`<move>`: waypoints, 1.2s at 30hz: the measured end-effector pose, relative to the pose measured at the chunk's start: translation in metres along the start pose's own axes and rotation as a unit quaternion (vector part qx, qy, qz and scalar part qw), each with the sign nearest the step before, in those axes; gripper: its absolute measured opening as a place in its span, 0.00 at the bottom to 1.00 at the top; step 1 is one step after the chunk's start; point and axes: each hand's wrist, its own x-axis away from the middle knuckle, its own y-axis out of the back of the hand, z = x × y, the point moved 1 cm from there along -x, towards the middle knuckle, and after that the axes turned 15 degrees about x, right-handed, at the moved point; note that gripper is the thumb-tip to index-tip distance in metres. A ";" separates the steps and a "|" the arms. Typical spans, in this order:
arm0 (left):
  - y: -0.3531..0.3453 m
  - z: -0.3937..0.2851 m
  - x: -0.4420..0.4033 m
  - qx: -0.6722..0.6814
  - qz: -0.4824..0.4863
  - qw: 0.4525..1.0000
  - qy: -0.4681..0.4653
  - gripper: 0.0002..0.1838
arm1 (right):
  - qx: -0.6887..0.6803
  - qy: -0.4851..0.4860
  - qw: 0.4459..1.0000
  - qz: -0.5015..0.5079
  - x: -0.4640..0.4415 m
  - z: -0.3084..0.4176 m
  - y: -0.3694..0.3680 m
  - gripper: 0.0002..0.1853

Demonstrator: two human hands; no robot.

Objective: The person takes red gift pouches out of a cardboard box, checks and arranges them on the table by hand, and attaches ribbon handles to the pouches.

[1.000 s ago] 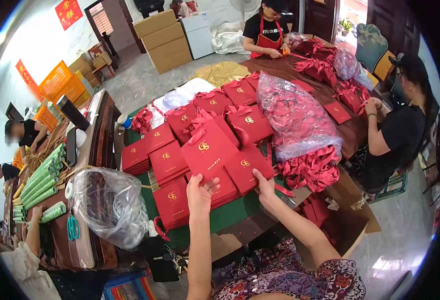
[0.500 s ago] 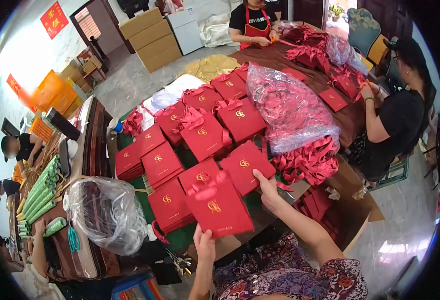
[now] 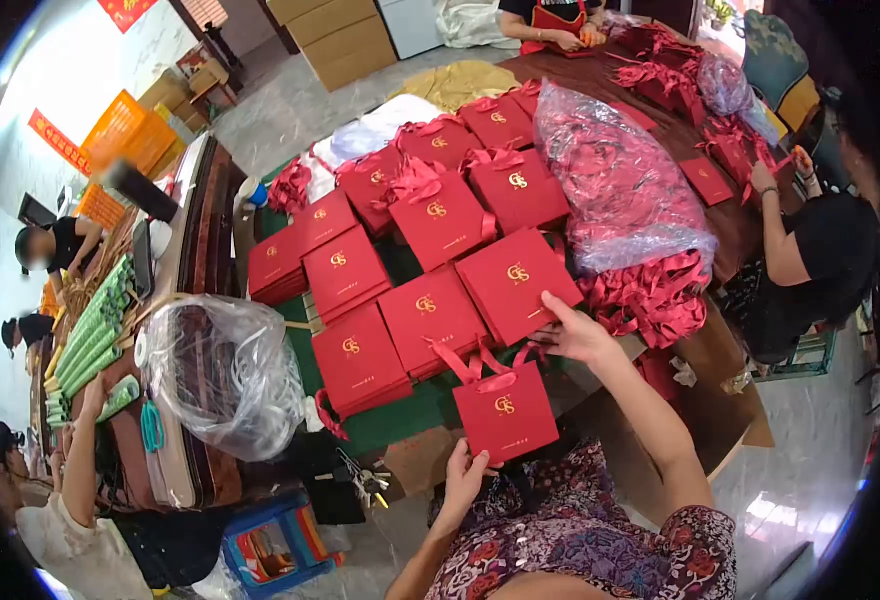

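My left hand (image 3: pixel 466 474) pinches the lower left corner of a red bag with a gold logo (image 3: pixel 506 412), its ribbon handles loose at the top. My right hand (image 3: pixel 574 330) grips the lower right edge of the red bags in the near-right stack (image 3: pixel 516 286), thumb on top. Left of that stack lie two more near stacks of red bags (image 3: pixel 427 319) (image 3: pixel 361 362). Farther back, a red bag with ribbons (image 3: pixel 440 222) lies among other stacks. A clear plastic sack of red ribboned pieces (image 3: pixel 620 180) lies on the right.
A crumpled clear plastic bag (image 3: pixel 222 375), teal scissors (image 3: pixel 152 428) and green rolls (image 3: pixel 95 335) are on the left table. Co-workers' hands (image 3: pixel 572 38) (image 3: pixel 765 178) are at the back and right. A cardboard box (image 3: pixel 705 400) stands below the table's right side.
The bag in my left hand has moved right and toward me, and its ribbons now show at the top. My right hand stays at the near-right stack. The view has shifted.
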 end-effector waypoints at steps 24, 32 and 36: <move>0.024 -0.015 0.007 0.004 -0.078 0.996 0.044 0.16 | 0.006 0.035 0.999 0.003 0.009 -0.007 0.006 0.25; 0.028 -0.036 0.011 -0.323 -0.118 0.939 -0.032 0.29 | 0.195 0.166 0.962 -0.097 0.050 -0.061 -0.016 0.25; 0.034 -0.065 0.016 -0.465 -0.115 0.878 0.002 0.30 | 0.315 0.256 0.909 -0.095 0.052 -0.103 -0.024 0.22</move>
